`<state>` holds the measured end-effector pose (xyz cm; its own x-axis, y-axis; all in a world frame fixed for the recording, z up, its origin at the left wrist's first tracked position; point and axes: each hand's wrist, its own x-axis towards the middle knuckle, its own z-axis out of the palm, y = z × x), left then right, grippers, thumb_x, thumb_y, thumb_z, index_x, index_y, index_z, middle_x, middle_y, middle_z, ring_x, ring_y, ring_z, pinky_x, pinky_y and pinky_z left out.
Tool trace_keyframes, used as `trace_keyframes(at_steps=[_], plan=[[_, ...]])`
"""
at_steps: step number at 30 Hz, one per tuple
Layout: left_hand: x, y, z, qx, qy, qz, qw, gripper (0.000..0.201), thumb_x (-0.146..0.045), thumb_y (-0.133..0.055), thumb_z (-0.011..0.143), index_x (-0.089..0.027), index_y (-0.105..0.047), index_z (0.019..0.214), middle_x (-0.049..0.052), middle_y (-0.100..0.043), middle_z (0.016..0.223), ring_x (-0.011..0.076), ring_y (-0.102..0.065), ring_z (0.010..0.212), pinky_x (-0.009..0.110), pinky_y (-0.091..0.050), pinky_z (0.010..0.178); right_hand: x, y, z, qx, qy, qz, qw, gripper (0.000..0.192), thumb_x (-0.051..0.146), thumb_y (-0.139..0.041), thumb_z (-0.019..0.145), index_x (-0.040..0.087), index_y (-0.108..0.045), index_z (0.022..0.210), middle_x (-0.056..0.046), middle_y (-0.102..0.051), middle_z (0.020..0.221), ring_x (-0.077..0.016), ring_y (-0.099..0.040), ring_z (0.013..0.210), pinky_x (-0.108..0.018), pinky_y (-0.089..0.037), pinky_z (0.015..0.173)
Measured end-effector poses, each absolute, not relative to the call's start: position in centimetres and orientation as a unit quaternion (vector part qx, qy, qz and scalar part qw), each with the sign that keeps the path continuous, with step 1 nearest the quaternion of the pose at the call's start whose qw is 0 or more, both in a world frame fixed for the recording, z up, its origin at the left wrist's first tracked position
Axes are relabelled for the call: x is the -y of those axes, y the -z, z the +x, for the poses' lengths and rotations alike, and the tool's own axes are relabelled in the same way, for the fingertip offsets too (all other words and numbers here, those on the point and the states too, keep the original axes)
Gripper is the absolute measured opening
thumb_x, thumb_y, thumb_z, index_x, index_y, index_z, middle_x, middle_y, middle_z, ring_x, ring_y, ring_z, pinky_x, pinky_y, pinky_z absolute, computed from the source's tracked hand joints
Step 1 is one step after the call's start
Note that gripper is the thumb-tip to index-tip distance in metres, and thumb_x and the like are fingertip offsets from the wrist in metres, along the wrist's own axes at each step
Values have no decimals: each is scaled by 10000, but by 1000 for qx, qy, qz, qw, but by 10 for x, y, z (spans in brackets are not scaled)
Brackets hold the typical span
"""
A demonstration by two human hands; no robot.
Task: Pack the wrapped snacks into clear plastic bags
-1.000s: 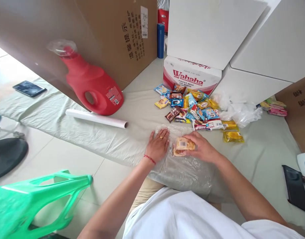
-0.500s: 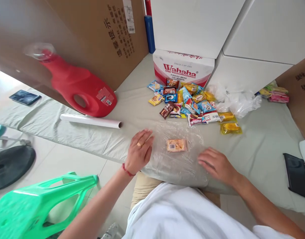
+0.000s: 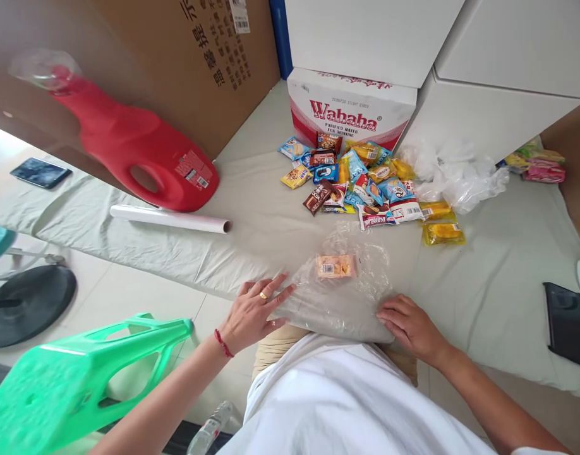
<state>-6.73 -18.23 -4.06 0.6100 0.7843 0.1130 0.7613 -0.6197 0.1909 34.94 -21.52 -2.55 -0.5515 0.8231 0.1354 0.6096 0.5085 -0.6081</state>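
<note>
Plastic film [image 3: 335, 308] lies between splayed left hand [image 3: 252, 315] and curled right hand [image 3: 416, 327], grip unclear.

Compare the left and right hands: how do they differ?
The left hand wears a ring and red bracelet; the right hand shows neither. The left hand's fingers are spread; the right hand's are close together. Both are at edges of the clear film, either side of the packet.
</note>
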Motion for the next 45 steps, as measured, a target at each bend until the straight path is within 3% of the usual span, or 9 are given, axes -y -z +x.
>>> trace_keyframes(at_steps=[12, 16, 20, 24, 27, 30, 34, 39, 45], plan=[[167, 2, -22, -563, -316, 760, 79, 305, -288, -471, 996, -207, -619, 1250, 143, -638, 1250, 279, -606, 1119, 444, -487, 971, 187, -13, 341, 792, -323, -444, 266, 137, 242, -528, 1016, 268, -662, 1009, -58, -695, 958, -216, -648, 899, -367, -547, 786], [157, -5, 18, -556, -254, 787, 81, 516, -401, -655, 886, -199, -538, 1346, 170, -591, 1367, 348, -559, 1261, 509, -443, 1060, 180, -17, 334, 792, -332, -435, 272, 127, 219, -541, 1008, 267, -657, 1020, -56, -693, 981, -207, -646, 919, -353, -544, 803], [149, 8, 28, -567, -197, 782, 169, 710, -202, -624, 772, -183, -444, 1459, 191, -528, 1470, 337, -606, 1233, 477, -499, 982, 174, -19, 334, 777, -350, -443, 279, 121, 249, -547, 1011, 264, -667, 1007, -62, -701, 983, -215, -661, 941, -359, -547, 833], [140, 18, 15, -628, -232, 678, 305, 369, -249, -553, 810, -198, -652, 1162, 88, -728, 1038, 217, -684, 797, 344, -526, 733, 169, -18, 339, 734, -380, -477, 300, 129, 305, -567, 1013, 256, -683, 985, -64, -706, 1003, -209, -675, 963, -348, -545, 871], [136, 19, 5, -679, -248, 572, 388, 250, -400, -513, 885, -219, -645, 774, 1, -649, 659, 167, -599, 601, 276, -443, 586, 165, -15, 342, 692, -417, -492, 324, 164, 358, -583, 1006, 247, -691, 953, -66, -704, 997, -211, -676, 963, -339, -548, 860], [137, 20, -2, -718, -248, 512, 401, 267, -403, -507, 878, -224, -595, 700, -31, -553, 554, 144, -509, 504, 263, -378, 521, 163, -11, 342, 657, -451, -500, 339, 206, 407, -591, 997, 239, -694, 937, -70, -700, 992, -215, -668, 953, -335, -553, 841], [149, 21, 2, -699, -331, 592, 225, 176, -372, -555, 885, -214, -631, 899, 32, -656, 807, 191, -611, 715, 317, -491, 690, 160, -9, 338, 644, -471, -498, 340, 206, 405, -597, 994, 237, -693, 923, -61, -692, 973, -208, -656, 946, -316, -542, 833], [155, 17, 25, -570, -310, 758, 76, 448, -480, -687, 877, -177, -644, 1205, 169, -662, 1209, 315, -596, 1127, 463, -465, 959, 159, -11, 332, 644, -479, -492, 338, 198, 393, -595, 996, 239, -690, 916, -57, -687, 981, -203, -650, 936, -310, -531, 822], [137, 15, 19, -605, -300, 699, 235, 184, -340, -584, 921, -244, -713, 831, 45, -706, 801, 242, -619, 916, 420, -467, 896, 160, -13, 337, 636, -471, -502, 347, 214, 422, -607, 984, 241, -697, 917, -62, -692, 983, -217, -654, 946, -319, -539, 824]])
